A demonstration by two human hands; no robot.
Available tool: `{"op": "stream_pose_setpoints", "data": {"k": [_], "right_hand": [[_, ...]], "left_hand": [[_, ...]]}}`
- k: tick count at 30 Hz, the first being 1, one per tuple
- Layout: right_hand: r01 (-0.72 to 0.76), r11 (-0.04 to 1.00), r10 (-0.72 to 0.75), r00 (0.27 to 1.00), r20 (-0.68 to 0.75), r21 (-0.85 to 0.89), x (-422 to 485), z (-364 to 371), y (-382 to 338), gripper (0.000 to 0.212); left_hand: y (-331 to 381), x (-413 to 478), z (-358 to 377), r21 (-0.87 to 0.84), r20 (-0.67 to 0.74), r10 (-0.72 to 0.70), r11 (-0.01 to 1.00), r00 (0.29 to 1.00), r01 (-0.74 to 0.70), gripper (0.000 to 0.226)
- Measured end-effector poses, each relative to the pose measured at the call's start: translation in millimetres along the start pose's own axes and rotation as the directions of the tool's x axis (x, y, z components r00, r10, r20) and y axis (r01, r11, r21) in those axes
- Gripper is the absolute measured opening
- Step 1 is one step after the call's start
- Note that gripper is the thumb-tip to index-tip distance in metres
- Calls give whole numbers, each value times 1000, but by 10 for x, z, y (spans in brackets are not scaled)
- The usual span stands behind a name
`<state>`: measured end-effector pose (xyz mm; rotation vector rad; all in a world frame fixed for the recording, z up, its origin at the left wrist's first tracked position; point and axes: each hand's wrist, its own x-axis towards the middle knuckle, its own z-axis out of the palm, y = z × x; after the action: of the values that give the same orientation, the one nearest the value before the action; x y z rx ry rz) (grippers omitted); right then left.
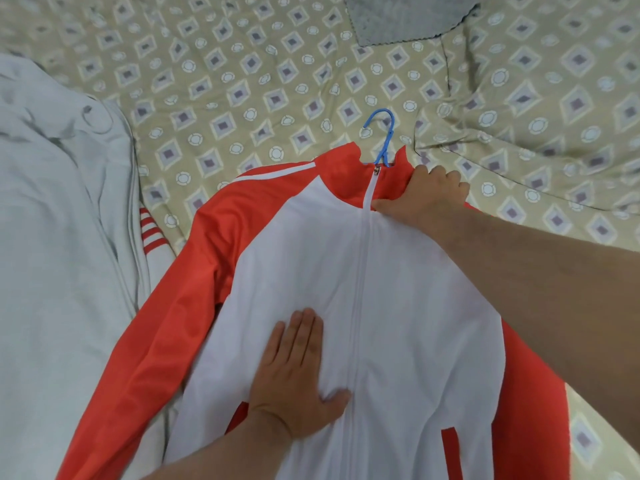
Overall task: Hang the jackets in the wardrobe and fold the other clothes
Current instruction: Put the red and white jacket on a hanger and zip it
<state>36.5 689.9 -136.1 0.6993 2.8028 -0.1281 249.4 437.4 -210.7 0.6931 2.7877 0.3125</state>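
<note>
A red and white zip jacket (408, 299) lies front up on the bed, zipped to the collar. A blue plastic hanger (382, 140) is inside it, its hook sticking out past the red collar. My left hand (298, 372) lies flat with straight fingers on the white chest panel, left of the zip. My right hand (429, 195) grips the jacket at the right side of the collar, thumb by the zip and fingers curled over the shoulder.
The bed is covered by a beige quilt (242, 84) with a diamond pattern. A pale grey garment (59, 237) lies bunched at the left, partly over a red-striped piece (152, 233). A grey cloth (401, 19) sits at the top.
</note>
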Motion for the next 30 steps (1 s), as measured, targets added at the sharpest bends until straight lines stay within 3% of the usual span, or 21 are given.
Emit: {"op": "stream_pose_setpoints", "data": {"k": [3,7,9,12,15,19,23,25,27,29,30], "right_hand": [[77,997,-76,996,-50,13,-32,-11,-4,84],[179,921,-183,983,-21,347,-184,-3,97,57],[185,884,-211,977,13,430,-271,-69,136,42],[264,834,-260,963,-76,484,-447,-195,169,28],[307,798,-291,950,-115,518,-727,-298,184,29],[350,803,-326,936,-135,482,-1216,-446,254,27],[328,804,-298,944,-141,495,-1808,-736,316,23],[324,798,-288,946,-152,508,-2062,-926,358,20],[342,786,-291,940,-179,515,-2298,-1215,377,11],[345,784,-281,938,-201,516,-2524,-1583,392,5],[343,787,-268,939,-217,514,-2612,-1760,417,6]], "left_hand": [[-11,-2,27,11,-7,8,1000,1000,-8,112],[-22,-10,58,19,-15,13,1000,1000,-13,112],[-28,-13,65,18,-30,21,1000,999,-20,113],[-22,-14,61,-4,-43,20,1000,999,-20,112],[-15,-9,16,3,-27,11,1000,1000,-11,110],[39,-36,-194,-18,86,-47,999,995,48,108],[241,-105,-601,-170,191,-157,967,969,190,93],[375,-182,-908,-446,251,-194,846,948,291,66],[459,-309,-1384,-616,154,-215,742,964,264,34],[477,-472,-1971,-643,-130,-212,762,969,80,32],[466,-537,-2236,-597,-300,-200,802,933,-20,36]]}}
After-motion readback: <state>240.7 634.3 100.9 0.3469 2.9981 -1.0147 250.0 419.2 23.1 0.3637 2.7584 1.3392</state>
